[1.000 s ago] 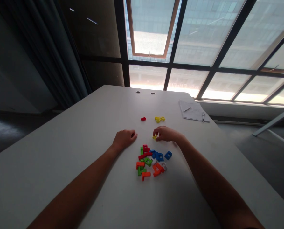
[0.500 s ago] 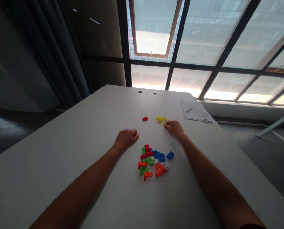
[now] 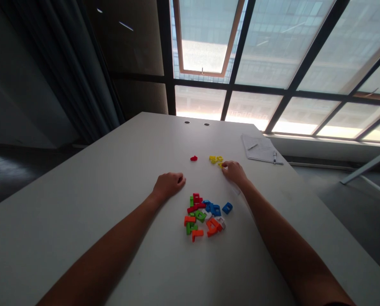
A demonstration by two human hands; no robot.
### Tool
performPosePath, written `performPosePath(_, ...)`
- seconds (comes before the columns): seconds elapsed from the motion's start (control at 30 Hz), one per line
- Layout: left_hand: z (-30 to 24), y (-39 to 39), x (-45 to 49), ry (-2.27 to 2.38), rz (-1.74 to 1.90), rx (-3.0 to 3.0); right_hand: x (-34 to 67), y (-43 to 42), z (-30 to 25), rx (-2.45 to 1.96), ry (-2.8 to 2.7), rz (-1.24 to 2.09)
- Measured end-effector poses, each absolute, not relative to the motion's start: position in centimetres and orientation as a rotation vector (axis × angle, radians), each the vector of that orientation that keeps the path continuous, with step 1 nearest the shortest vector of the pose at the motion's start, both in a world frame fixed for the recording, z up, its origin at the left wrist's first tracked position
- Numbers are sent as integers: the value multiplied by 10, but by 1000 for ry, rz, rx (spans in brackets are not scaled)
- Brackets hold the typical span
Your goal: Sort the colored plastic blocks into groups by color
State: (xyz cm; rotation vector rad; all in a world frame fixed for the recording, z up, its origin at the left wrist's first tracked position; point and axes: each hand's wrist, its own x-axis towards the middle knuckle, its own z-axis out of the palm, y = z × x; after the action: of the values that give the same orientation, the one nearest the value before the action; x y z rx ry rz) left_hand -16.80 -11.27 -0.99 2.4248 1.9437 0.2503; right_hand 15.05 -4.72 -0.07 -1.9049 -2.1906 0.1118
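My left hand (image 3: 170,183) rests on the white table in a loose fist, with nothing visible in it. Farther forward and to the right, my right hand (image 3: 233,171) has its fingertips pinched at the edge of a small yellow plastic block (image 3: 221,165). More yellow blocks (image 3: 213,160) lie just beyond those fingertips. To their left sits a single red block (image 3: 194,158). Between my forearms is a loose pile of toy blocks: red (image 3: 196,207), green (image 3: 200,216), blue (image 3: 214,209), orange (image 3: 212,227) and white (image 3: 221,222). One blue block (image 3: 227,208) lies at the pile's right side.
Papers (image 3: 256,147) with two pens lie at the table's right edge. Two round holes (image 3: 207,124) are set near the far end of the white table (image 3: 113,170). Beyond stand large windows (image 3: 256,51) and a dark curtain (image 3: 65,63).
My right hand has shifted slightly to the right, and more of the yellow block at its fingertips shows. The left hand and the pile have stayed where they were.
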Motion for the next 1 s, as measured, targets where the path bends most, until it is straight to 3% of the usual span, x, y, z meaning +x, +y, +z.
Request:
performPosePath(0.67,-11,-112,-169,1948,256,2432,145,-50,11,-1789,-2319,169)
performPosePath(1.0,-11,-112,-168,1948,251,2420,94,-97,60,-992,-2820,880)
